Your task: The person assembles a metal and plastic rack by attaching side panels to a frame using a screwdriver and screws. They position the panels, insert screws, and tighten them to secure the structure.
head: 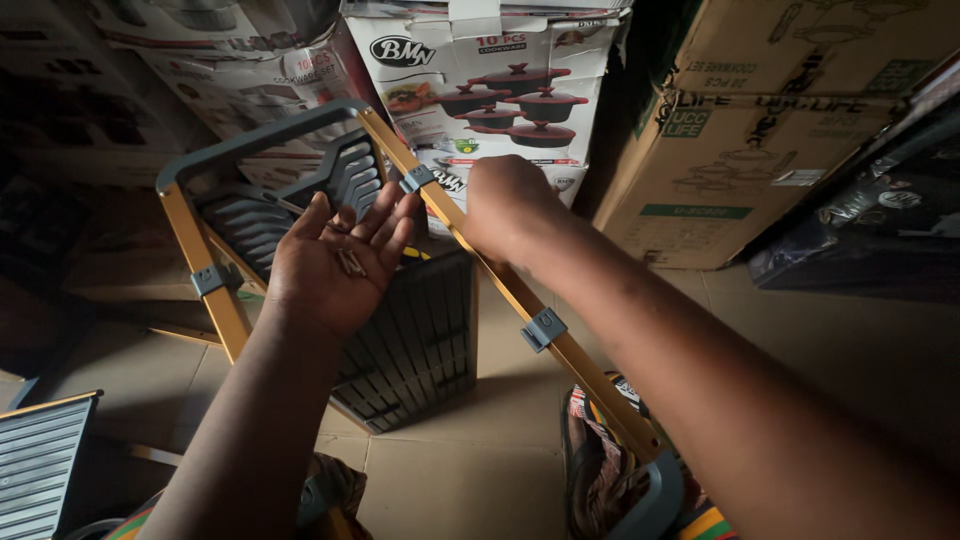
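My left hand (340, 262) is held palm up with its fingers spread, and a few small dark screws (350, 262) lie in the palm. My right hand (505, 205) is closed around the yellow side rail (560, 345) of a rack frame, just right of a grey clip (417, 179). The frame has a grey curved top bar (250, 140) and a second yellow rail (205, 265) on the left. A grey slotted shelf (415, 340) hangs inside the frame below my left hand.
Cardboard cookware boxes (490, 90) stand behind the frame, and a large brown carton (760, 130) stands at the right. Another grey slotted shelf (40, 465) lies at the lower left on the tiled floor (470, 470). A dark wrapped bundle (880, 220) sits at the far right.
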